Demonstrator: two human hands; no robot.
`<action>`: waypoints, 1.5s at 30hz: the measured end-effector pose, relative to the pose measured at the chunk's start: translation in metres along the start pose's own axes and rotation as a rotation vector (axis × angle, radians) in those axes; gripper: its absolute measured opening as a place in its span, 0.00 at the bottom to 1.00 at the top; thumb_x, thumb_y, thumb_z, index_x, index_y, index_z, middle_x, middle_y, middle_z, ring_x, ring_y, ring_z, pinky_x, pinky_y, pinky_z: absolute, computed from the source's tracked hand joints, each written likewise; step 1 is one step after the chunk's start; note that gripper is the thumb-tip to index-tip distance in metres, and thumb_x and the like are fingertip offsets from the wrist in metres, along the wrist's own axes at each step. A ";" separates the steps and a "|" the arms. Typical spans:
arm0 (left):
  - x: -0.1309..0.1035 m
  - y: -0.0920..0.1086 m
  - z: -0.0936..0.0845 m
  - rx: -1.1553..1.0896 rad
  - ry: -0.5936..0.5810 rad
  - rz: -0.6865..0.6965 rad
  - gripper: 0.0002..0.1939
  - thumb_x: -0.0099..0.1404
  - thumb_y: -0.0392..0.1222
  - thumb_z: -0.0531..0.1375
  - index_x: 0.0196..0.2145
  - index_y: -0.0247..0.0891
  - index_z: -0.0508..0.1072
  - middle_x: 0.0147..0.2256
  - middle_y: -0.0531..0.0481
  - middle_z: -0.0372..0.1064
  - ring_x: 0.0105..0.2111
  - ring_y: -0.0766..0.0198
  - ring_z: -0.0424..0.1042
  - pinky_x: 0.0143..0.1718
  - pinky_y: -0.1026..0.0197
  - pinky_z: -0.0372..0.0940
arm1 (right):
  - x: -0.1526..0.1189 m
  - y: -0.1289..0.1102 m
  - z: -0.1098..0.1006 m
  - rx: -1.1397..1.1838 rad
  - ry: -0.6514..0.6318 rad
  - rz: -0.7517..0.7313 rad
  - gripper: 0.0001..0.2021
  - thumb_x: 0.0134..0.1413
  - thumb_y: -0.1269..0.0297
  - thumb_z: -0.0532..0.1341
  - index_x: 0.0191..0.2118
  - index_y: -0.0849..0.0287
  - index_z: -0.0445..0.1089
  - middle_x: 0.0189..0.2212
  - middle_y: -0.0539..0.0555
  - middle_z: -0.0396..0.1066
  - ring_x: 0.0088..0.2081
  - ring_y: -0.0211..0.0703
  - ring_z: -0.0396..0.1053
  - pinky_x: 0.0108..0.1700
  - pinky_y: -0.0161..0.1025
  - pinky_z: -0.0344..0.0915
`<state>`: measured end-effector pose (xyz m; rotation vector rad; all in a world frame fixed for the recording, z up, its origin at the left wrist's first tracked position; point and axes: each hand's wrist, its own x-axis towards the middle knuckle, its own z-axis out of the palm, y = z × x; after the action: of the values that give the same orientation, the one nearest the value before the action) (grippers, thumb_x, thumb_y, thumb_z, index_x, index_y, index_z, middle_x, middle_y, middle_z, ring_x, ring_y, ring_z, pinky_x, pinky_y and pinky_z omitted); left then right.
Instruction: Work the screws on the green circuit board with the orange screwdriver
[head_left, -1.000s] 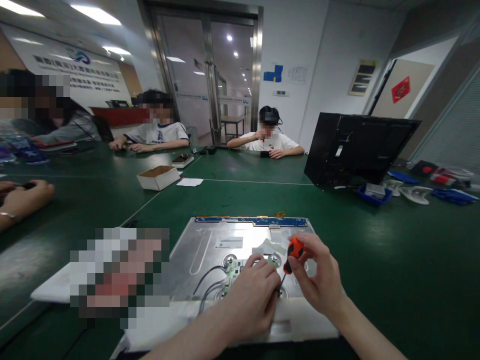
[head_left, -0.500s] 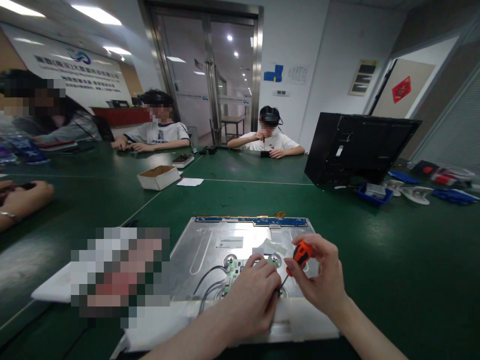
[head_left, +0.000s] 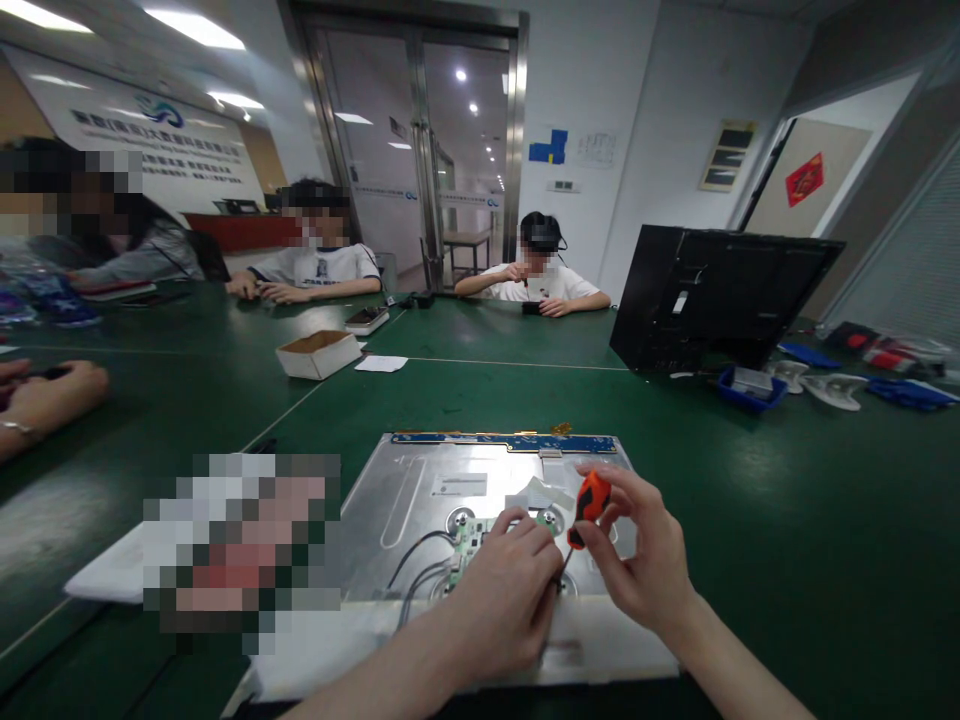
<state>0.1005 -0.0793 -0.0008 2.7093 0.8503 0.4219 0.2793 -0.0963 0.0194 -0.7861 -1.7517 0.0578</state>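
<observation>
Display panel (head_left: 420, 490): laid metal back up on the desk (head_left: 787, 550).
Green circuit board (head_left: 466, 540): set on that back, partly covered by the left hand (head_left: 514, 575).
Left grip: curled beside the shaft (head_left: 567, 562); contents cannot be told.
Right grip: narrow, screwdriver (head_left: 590, 505) handle pinched by the right hand (head_left: 641, 560).
Shaft: tilted; probably best turned upright, under light pressure.

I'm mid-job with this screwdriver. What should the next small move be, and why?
I'd probably ease the orange-and-black screwdriver more upright with the right hand: its handle is pinched in those fingers, and its shaft slants down to the left hand, over the metal panel. The tip is hidden there, so I can't tell whether it is seated.
</observation>
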 end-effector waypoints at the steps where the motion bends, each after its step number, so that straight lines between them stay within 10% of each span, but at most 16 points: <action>1: 0.000 0.000 0.000 -0.005 -0.003 0.000 0.06 0.61 0.33 0.57 0.36 0.39 0.70 0.40 0.46 0.72 0.43 0.53 0.70 0.58 0.45 0.55 | -0.001 0.001 0.000 -0.002 0.021 -0.004 0.22 0.63 0.69 0.60 0.60 0.53 0.58 0.43 0.57 0.74 0.29 0.40 0.72 0.23 0.34 0.71; 45: 0.000 0.001 -0.001 -0.007 0.025 -0.015 0.06 0.63 0.33 0.56 0.36 0.38 0.71 0.39 0.46 0.72 0.42 0.54 0.69 0.57 0.47 0.55 | 0.001 0.000 -0.001 0.031 -0.016 -0.001 0.18 0.65 0.74 0.54 0.59 0.56 0.59 0.41 0.56 0.72 0.31 0.38 0.74 0.27 0.33 0.73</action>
<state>0.1009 -0.0804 0.0002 2.6949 0.8742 0.4556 0.2796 -0.0963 0.0203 -0.7637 -1.7624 0.0903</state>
